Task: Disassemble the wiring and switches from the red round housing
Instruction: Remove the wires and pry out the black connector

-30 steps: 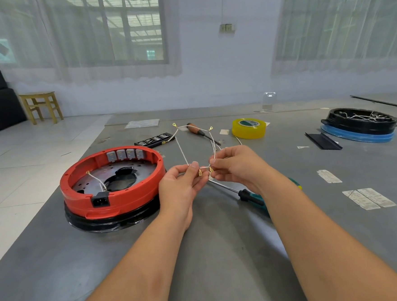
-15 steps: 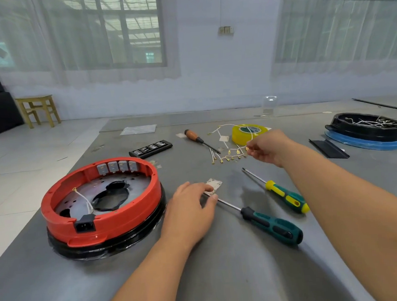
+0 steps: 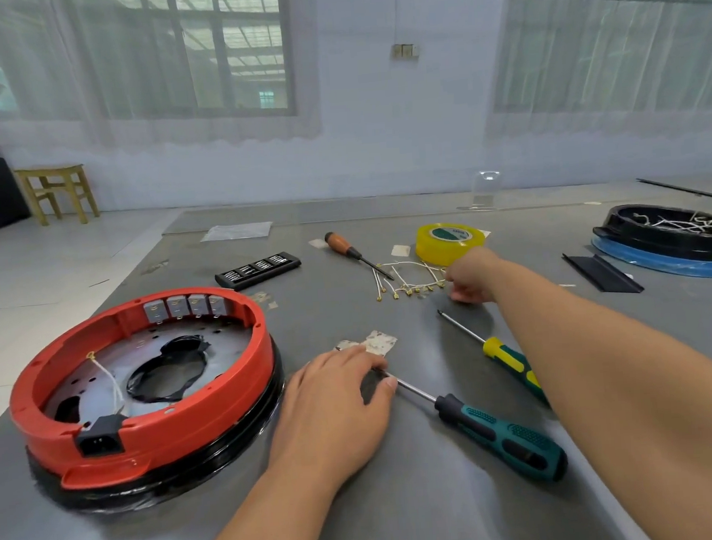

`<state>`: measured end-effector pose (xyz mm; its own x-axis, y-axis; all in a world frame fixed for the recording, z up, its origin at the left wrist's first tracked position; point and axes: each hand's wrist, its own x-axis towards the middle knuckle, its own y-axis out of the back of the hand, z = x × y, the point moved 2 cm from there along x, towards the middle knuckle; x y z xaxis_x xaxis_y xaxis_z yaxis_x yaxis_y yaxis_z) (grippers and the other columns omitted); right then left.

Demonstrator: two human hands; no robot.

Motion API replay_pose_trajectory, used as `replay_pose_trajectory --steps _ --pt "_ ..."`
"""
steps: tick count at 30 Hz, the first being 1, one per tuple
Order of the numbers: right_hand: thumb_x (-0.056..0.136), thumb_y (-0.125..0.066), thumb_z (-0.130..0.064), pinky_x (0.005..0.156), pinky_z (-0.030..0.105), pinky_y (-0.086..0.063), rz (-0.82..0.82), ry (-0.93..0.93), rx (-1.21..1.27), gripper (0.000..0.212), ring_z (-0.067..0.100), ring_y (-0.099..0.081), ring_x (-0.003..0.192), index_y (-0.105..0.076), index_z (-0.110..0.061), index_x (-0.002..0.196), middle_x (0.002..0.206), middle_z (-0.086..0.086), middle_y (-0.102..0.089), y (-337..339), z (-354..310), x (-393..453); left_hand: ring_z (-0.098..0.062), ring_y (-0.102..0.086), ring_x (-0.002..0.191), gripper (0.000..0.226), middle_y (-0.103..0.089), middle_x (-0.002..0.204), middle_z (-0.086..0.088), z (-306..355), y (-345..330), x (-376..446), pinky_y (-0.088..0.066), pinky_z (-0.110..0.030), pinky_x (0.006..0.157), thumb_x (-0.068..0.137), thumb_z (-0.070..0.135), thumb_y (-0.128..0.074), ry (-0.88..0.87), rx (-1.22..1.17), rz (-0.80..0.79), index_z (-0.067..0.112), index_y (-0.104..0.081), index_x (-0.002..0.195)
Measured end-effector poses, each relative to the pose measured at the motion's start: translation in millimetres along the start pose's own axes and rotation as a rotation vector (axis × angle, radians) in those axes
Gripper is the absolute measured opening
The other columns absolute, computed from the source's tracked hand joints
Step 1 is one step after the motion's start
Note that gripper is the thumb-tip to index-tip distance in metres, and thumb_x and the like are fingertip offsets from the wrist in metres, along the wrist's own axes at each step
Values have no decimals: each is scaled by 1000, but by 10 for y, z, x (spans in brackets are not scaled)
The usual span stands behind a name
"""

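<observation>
Setting: a grey table point(image 3: 404, 498) seen from a head-worn camera, with a person's two bare forearms reaching forward over it.
Red round housing point(image 3: 154, 427): sits at the left of the table on a black base ring. Four grey switches point(image 3: 186, 308) stand in a row inside its far wall, a black power socket point(image 3: 99, 438) is set in its near wall, and one white wire point(image 3: 109, 380) runs across its metal floor toward the socket.
Loose wires point(image 3: 407, 281): a small bundle of white leads with brass terminals lies on the table beyond the centre, well apart from the housing and just in front of a yellow tape roll point(image 3: 449, 242).
Left hand point(image 3: 334, 402): rests palm down on the table just right of the housing, fingers relaxed and loosely spread, holding nothing; its fingertips lie over the tip end of the metal shaft of a green-handled screwdriver point(image 3: 501, 436).
Right hand point(image 3: 470, 276): reaches out to the right edge of the wire bundle, fingers curled (whether they pinch a wire cannot be told from here).
Other tools: a yellow-handled screwdriver point(image 3: 508, 360) lies partly under the right forearm; a wooden-handled screwdriver point(image 3: 346, 247) lies beside the wires; a black bit case point(image 3: 257, 269) sits beyond the housing.
Far right: a black housing point(image 3: 672, 231) on a blue ring, holding tangled white wires.
</observation>
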<state>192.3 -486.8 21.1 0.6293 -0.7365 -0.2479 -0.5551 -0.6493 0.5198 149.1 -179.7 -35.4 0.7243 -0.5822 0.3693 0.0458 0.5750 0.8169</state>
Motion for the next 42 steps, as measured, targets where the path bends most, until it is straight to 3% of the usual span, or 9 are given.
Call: replay_pose_trajectory --steps 4,6,9,15,20,25,28,34,42 --pt "88 -66 -5 75 39 -59 41 156 -265 15 29 -64 81 -55 -10 79 88 13 -63 83 -52 -95 -1 -46 137 29 -57 141 29 -8 -7 1 -37 -31 113 100 55 -53 -1 12 -10 44 -63 125" --pt "90 -65 -11 66 35 -55 56 223 -445 15 28 -61 77 -55 -9 78 85 12 -62 96 -127 -234 -1 -44 139 29 -56 143 29 -6 -1 -2 -36 -32 114 100 53 -54 1 15 -13 44 -63 126" --pt "95 -58 -27 64 28 -46 124 381 -785 21 27 -60 83 -66 -7 96 93 10 -66 87 -249 -553 -2 -45 139 28 -58 141 28 2 12 -3 -37 -33 114 100 51 -55 -1 20 -14 44 -64 126" --pt "98 -59 -37 91 36 -54 37 623 -743 28 25 -63 107 -72 -18 114 111 4 -71 -119 -138 -1414 -8 -53 134 26 -63 138 23 46 67 -17 -41 -33 109 100 44 -59 4 1 -20 40 -69 124" --pt "101 -51 -31 92 37 -53 -54 659 -756 27 25 -62 110 -70 -23 118 118 4 -70 -423 127 -1939 -15 -53 139 33 -62 148 15 48 104 -39 -43 -32 110 102 28 -58 7 -52 -57 36 -71 131" --pt "102 -41 -23 76 39 -38 248 720 -1008 27 32 -58 111 -61 -20 120 118 8 -60 -648 515 -2170 -22 -61 129 38 -70 137 -1 16 201 -129 -39 -22 104 104 5 -53 133 -290 64 23 -71 132" --pt "102 -41 -21 73 39 -37 319 767 -1045 27 31 -57 108 -60 -20 121 114 8 -59 -698 594 -2196 -22 -64 121 33 -73 127 -2 120 326 -248 -39 -21 99 102 2 -55 74 -321 165 16 -74 125" --pt "100 -44 -19 67 37 -34 348 791 -1046 23 29 -59 103 -60 -22 116 109 5 -60 -713 592 -2182 -31 -66 120 28 -75 116 -3 266 768 -536 -50 -46 103 88 10 -66 -300 207 391 13 -76 113" --pt "99 -42 -16 71 36 -34 360 801 -1118 26 28 -61 99 -58 -25 117 106 3 -60 -746 521 -2203 -26 -62 117 58 -64 134 0 -433 1082 -820 -43 -41 101 98 47 -53 1 669 144 20 -47 149"
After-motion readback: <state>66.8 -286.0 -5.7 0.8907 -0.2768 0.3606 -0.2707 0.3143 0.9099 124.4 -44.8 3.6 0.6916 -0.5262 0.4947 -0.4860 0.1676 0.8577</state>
